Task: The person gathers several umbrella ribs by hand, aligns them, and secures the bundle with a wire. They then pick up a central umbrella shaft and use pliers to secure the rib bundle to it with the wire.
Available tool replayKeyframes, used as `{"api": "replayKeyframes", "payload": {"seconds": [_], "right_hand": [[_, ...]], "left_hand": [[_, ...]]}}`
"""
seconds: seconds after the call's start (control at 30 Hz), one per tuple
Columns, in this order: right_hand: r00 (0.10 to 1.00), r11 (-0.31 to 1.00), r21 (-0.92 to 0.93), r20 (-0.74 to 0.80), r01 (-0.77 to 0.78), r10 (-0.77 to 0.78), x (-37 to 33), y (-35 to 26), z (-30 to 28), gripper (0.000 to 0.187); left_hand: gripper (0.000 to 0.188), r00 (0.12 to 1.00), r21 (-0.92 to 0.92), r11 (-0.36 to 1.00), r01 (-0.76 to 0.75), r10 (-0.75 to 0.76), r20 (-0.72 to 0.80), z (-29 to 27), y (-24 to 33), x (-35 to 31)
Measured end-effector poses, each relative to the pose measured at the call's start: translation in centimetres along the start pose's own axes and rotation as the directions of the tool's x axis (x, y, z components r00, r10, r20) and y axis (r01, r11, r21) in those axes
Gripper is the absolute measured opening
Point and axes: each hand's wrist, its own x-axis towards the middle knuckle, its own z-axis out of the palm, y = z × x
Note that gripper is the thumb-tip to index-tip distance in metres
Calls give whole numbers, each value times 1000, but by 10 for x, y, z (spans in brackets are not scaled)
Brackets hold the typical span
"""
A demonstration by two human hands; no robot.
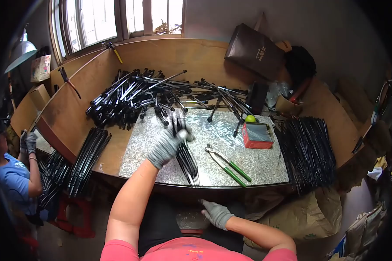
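My left hand [164,148], in a grey knit glove, is over the middle of the speckled work surface [139,143]. It closes around a small bundle of thin black rods [188,164], whose lower ends fan out to the front edge. Their upper ends are blurred near the fingertips. Low over my lap, my right hand [217,214], gloved alike, holds nothing, its fingers stretched apart. Green-handled pliers [228,166] lie to the right of the rods. Behind the left hand is a big heap of black rods with knobbed ends [126,98].
A red box [257,135] and a yellow-green ball [250,118] stand right of centre, beside clear plastic film. Dense black rod stacks [307,152] flank the right side, others [89,154] the left. A wooden rim encloses the bench; a co-worker [19,178] sits at left.
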Motion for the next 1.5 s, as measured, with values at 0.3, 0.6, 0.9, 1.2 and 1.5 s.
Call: {"api": "replayKeyframes", "payload": {"seconds": [0.3, 0.6, 0.9, 1.2, 1.5], "right_hand": [[778, 862, 304, 609, -406, 151, 45, -58, -143, 45], [1000, 911, 412, -27, 12, -1, 155, -29, -127, 47], [998, 911, 409, -41, 54, -41, 173, -51, -115, 33], [993, 853, 519, -56, -61, 105, 177, -30, -115, 31], [987, 998, 63, -158, -21, 31, 171, -52, -118, 39]], "left_hand": [[31, 942, 654, 754, 62, -260, 211, 7, -41, -40], [29, 959, 940, 235, -248, 200, 202, 6, -6, -53], [21, 985, 567, 807, 162, -95, -146, 2, -35, -56], [25, 967, 462, 854, 239, -167, -191, 0, -36, -45], [43, 974, 716, 662, 222, -188, -128, 3, -21, -52]]}}
